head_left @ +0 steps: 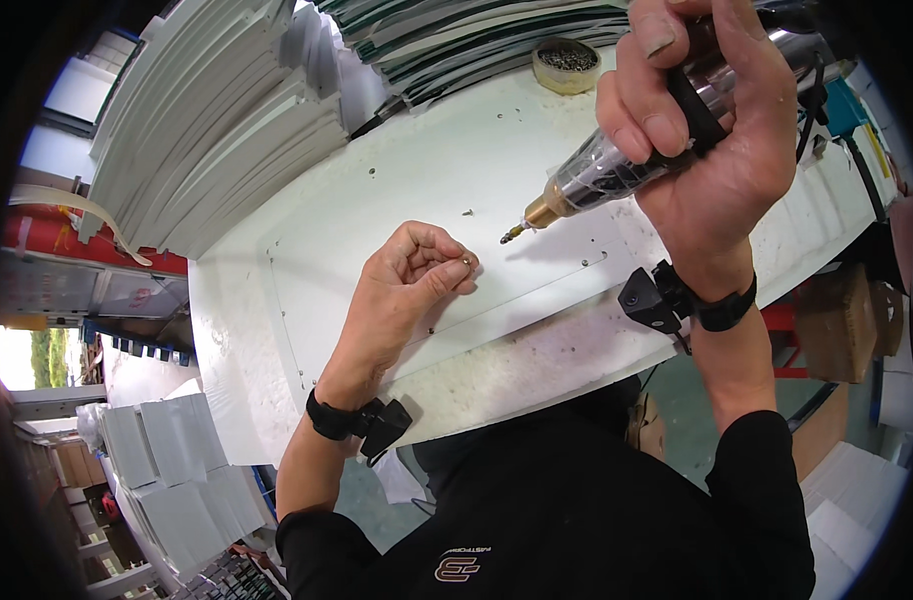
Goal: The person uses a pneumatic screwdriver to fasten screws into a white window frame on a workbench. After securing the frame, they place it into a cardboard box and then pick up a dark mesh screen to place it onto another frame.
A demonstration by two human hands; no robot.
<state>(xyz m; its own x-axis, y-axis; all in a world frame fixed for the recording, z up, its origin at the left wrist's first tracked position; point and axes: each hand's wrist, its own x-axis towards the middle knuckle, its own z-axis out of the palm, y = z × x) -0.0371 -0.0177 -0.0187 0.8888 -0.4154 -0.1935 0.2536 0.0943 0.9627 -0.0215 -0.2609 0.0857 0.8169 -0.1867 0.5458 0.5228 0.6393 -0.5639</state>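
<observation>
My right hand (727,150) is wrapped around a cylindrical power screwdriver (597,172) with a brass-coloured nose. Its bit points down and left, above the white panel (377,240) and apart from it. My left hand (412,280) is just left of the bit tip, thumb and fingers pinching a small screw (467,261) over the panel. Another small loose screw (468,212) lies on the panel beyond my left fingers. Small screw heads or holes dot the panel, among them a screw (586,263) near its right end.
A round tub of screws (567,66) stands at the back. Stacked white panels (227,130) rise at the left, and dark-edged sheets (457,45) lie along the back. A dark-handled tool (379,116) rests between them. Cardboard boxes (835,320) are on the right.
</observation>
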